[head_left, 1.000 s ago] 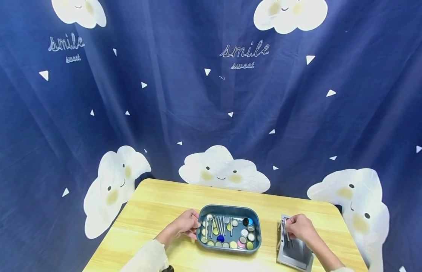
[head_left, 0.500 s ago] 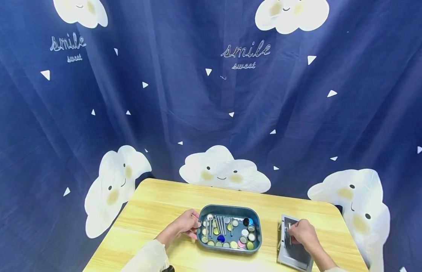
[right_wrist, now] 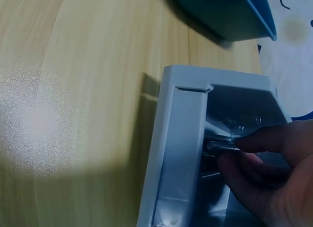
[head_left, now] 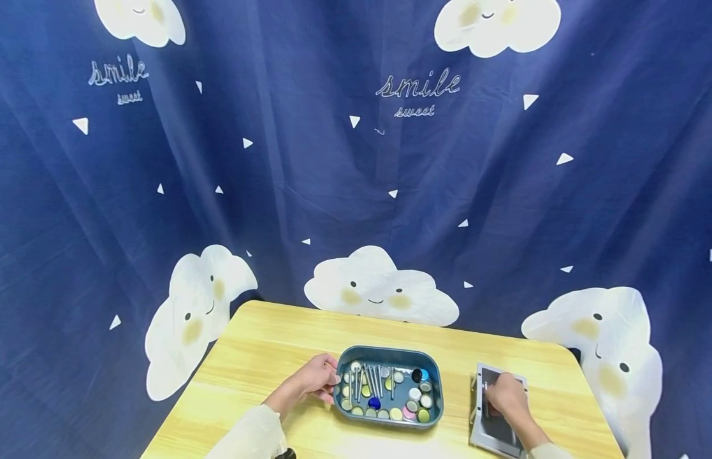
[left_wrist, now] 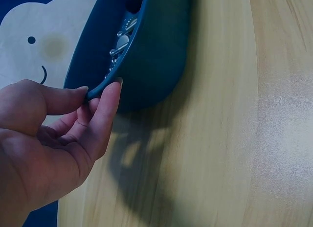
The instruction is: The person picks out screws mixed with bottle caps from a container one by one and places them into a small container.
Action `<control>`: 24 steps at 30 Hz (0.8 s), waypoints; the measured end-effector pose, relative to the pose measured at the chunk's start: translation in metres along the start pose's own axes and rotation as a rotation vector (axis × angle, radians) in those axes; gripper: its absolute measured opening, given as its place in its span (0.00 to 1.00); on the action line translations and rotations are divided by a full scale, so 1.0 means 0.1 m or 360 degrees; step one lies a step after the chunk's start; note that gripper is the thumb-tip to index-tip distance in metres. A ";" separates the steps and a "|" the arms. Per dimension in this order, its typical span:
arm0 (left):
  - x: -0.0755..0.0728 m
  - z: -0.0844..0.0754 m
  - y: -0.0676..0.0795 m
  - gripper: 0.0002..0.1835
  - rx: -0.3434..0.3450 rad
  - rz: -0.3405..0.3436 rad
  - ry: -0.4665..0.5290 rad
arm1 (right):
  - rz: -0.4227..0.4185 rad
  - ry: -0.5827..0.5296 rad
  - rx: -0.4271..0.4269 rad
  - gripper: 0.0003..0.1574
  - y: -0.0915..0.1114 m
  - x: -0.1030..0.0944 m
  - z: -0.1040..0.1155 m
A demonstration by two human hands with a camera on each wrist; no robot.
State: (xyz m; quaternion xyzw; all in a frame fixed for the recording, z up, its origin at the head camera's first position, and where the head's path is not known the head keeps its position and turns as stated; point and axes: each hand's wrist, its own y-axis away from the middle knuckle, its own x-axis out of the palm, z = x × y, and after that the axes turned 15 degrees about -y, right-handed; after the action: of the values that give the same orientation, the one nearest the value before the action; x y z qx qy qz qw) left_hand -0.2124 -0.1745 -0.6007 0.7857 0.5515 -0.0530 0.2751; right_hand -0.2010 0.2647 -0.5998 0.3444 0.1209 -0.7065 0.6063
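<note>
My left hand [head_left: 317,377] pinches the rim of a dark blue-green bin [left_wrist: 161,56] at its left end, thumb inside and fingers outside. In the bin are several long metal bolts [head_left: 374,381] and many round bottle caps [head_left: 414,393] in white, yellow, blue, pink and black. On the right, my right hand [head_left: 507,396] reaches into a grey box [right_wrist: 178,139] with a raised rim. Between its thumb and fingertips it pinches a metal bolt [right_wrist: 222,147], the threaded end pointing out. The bolt lies low inside the box, its other end hidden by the hand.
Both containers stand on a light wooden table [head_left: 275,331], the bin near the middle and the box toward the right side. A dark blue curtain [head_left: 333,159] with smiling clouds hangs behind the table's far edge.
My right hand has moved slightly toward me and lower into the grey box with the bolt. The left hand keeps its hold on the bin rim.
</note>
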 end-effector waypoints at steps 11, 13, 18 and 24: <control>-0.01 -0.03 0.02 0.19 0.0002 0.0002 0.0000 | -0.0035 0.0089 0.0010 0.05 -0.06 0.06 0.02; -0.01 -0.02 0.02 0.19 0.0005 -0.0003 -0.0003 | -0.0045 0.0114 -0.0040 0.06 -0.06 0.06 0.02; -0.01 -0.02 0.02 0.19 0.0010 -0.0005 -0.0001 | -0.0059 0.0188 -0.0134 0.08 -0.06 0.06 0.03; 0.01 0.00 0.00 0.18 0.0012 -0.0015 -0.0008 | -0.0075 0.0258 -0.0139 0.08 -0.08 0.07 0.03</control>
State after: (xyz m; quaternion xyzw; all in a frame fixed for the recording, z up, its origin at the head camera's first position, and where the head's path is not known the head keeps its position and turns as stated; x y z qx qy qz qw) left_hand -0.2122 -0.1738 -0.6013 0.7841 0.5543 -0.0583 0.2732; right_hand -0.2096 0.2590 -0.6039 0.3707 0.2082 -0.6846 0.5922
